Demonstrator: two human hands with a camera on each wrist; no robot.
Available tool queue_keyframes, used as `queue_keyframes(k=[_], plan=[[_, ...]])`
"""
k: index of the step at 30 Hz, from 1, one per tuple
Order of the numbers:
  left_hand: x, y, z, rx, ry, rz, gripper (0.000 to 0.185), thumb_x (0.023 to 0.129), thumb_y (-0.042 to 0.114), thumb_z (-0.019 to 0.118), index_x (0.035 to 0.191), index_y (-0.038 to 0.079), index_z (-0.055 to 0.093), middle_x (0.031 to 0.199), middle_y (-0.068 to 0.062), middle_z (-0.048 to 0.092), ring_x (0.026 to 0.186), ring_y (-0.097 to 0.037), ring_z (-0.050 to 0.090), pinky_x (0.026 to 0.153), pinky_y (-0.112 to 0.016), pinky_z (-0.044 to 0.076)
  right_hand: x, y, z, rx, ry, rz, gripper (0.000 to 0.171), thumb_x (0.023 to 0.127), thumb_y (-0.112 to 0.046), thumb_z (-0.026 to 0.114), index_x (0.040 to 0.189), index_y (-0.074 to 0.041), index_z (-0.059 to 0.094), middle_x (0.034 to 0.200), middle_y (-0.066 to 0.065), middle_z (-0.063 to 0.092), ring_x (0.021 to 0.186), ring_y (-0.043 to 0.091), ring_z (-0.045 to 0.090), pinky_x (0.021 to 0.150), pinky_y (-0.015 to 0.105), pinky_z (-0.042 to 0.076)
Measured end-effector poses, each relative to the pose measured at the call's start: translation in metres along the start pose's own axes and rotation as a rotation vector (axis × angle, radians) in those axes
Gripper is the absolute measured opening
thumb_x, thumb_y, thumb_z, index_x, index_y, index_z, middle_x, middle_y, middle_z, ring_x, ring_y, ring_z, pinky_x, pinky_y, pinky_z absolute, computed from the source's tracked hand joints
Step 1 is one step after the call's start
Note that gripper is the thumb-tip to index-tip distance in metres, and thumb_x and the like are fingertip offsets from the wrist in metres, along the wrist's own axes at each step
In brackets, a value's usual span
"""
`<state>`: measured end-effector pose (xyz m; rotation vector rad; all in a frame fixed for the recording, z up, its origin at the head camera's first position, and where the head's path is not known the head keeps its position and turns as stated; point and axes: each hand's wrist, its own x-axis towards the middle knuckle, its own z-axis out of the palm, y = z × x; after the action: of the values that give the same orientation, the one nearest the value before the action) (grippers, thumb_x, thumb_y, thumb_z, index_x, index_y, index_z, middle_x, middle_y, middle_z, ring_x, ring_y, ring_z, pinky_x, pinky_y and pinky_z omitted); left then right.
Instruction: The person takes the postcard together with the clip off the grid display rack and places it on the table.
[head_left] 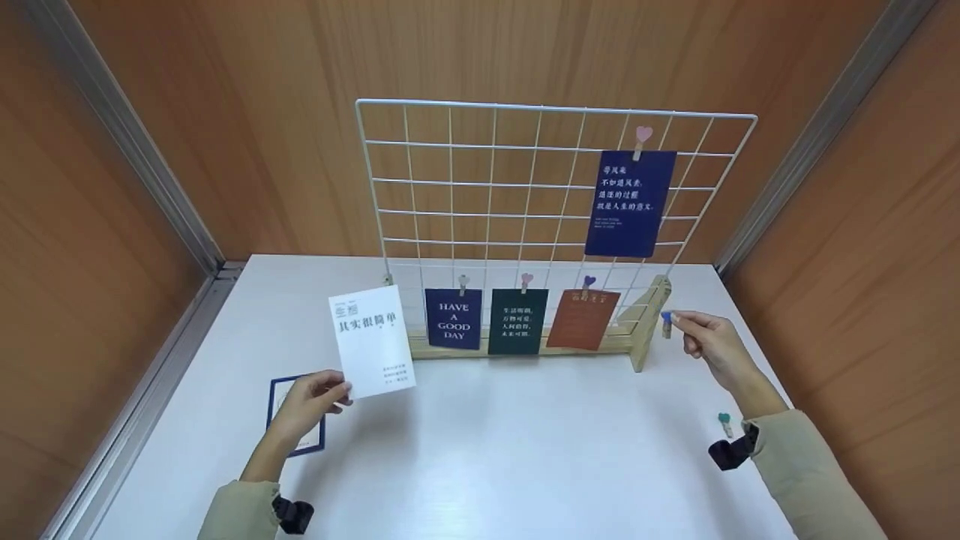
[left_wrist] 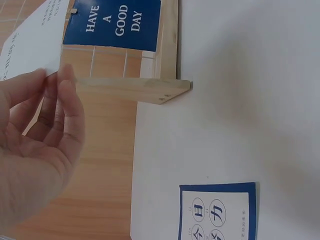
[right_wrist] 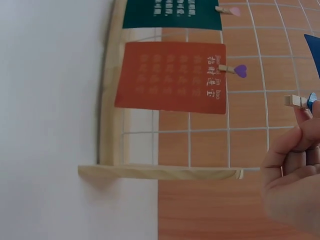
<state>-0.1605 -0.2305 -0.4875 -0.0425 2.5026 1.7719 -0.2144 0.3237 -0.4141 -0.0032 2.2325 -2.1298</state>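
Note:
My left hand pinches a white card with dark lettering by its lower left corner, held up in front of the left end of a white wire grid. Between thumb and fingers, my right hand pinches a small wooden clothespin with a blue heart, to the right of the grid's wooden foot. A large navy card hangs near the grid's upper right. Along the bottom hang a small navy card, a green card and an orange card, each under a heart clothespin.
A blue-bordered card lies on the white table, partly behind my left wrist in the head view. A green-topped clothespin lies near my right wrist. Wooden panels stand behind and on both sides.

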Motion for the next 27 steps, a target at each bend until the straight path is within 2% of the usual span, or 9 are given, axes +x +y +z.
queue_keyframes(k=[12, 19, 23, 27], plan=[[-0.007, -0.025, -0.015, -0.014, 0.022, -0.086, 0.022, 0.088, 0.008, 0.052, 0.104, -0.007, 0.055, 0.086, -0.012, 0.057, 0.079, -0.022, 0.057, 0.07, -0.029, 0.049, -0.001, 0.017, -0.016, -0.031, 0.021, 0.039, 0.011, 0.087, -0.018, 0.057, 0.082, -0.017, 0.067, 0.051, -0.005, 0.046, 0.045, 0.005, 0.041, 0.044, 0.016, 0.036], [-0.009, -0.038, -0.02, -0.001, 0.026, -0.106, 0.023, 0.089, 0.008, 0.051, 0.105, -0.009, 0.054, 0.085, -0.011, 0.056, 0.079, -0.024, 0.057, 0.069, -0.031, 0.049, -0.006, 0.024, -0.024, -0.064, 0.035, 0.059, 0.01, 0.086, -0.02, 0.058, 0.086, -0.013, 0.065, 0.053, -0.005, 0.045, 0.047, 0.005, 0.042, 0.045, 0.016, 0.037], [-0.009, -0.045, -0.021, -0.006, 0.041, -0.134, 0.024, 0.089, 0.007, 0.051, 0.105, -0.01, 0.053, 0.086, -0.011, 0.056, 0.082, -0.029, 0.056, 0.068, -0.03, 0.049, -0.008, 0.029, -0.028, -0.046, 0.047, 0.091, 0.01, 0.086, -0.02, 0.058, 0.085, -0.014, 0.066, 0.053, -0.005, 0.046, 0.047, 0.005, 0.042, 0.045, 0.016, 0.038], [-0.008, -0.051, -0.021, -0.006, 0.051, -0.165, 0.025, 0.089, 0.008, 0.051, 0.105, -0.01, 0.053, 0.086, -0.011, 0.056, 0.081, -0.027, 0.057, 0.068, -0.029, 0.048, -0.008, 0.033, -0.032, -0.036, 0.062, 0.121, 0.009, 0.086, -0.02, 0.058, 0.082, -0.016, 0.066, 0.053, -0.005, 0.046, 0.047, 0.005, 0.042, 0.045, 0.016, 0.038]])
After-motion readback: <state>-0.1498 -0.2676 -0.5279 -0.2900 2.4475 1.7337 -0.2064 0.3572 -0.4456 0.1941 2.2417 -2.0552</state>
